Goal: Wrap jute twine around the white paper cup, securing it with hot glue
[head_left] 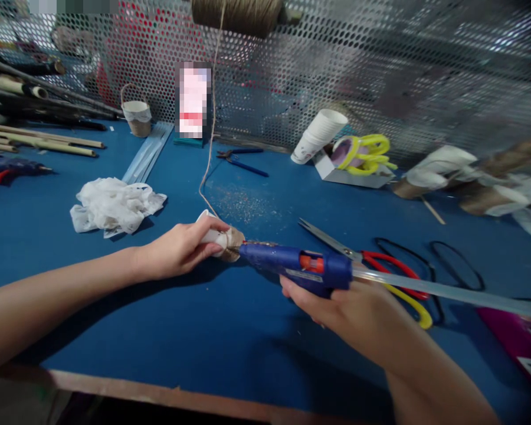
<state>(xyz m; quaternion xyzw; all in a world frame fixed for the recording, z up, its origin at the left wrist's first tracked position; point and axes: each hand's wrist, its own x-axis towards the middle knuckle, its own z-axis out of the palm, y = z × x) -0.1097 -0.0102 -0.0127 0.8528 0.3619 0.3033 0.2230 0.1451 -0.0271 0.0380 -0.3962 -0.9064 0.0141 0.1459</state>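
My left hand [186, 249] is closed around a white paper cup [213, 236] lying on its side, its end wrapped in tan twine. A strand of twine [207, 159] runs from the cup up to the spool [239, 15] at the top. In my right hand [336, 307] is a blue glue gun [287, 264], its nozzle at the twine-wrapped end of the cup. A long clear glue stick [442, 289] sticks out from the back of the gun. Whether the nozzle touches the twine cannot be made out.
Scissors [407, 268] lie beyond my right hand, pliers [243, 162] farther back. White crumpled fabric [117, 205] sits left, near a small twine basket [137, 118]. Stacked cups [319, 136] lean by a white box [351, 172] before the mesh panel [256, 77]. Sticks [39, 144] lie far left.
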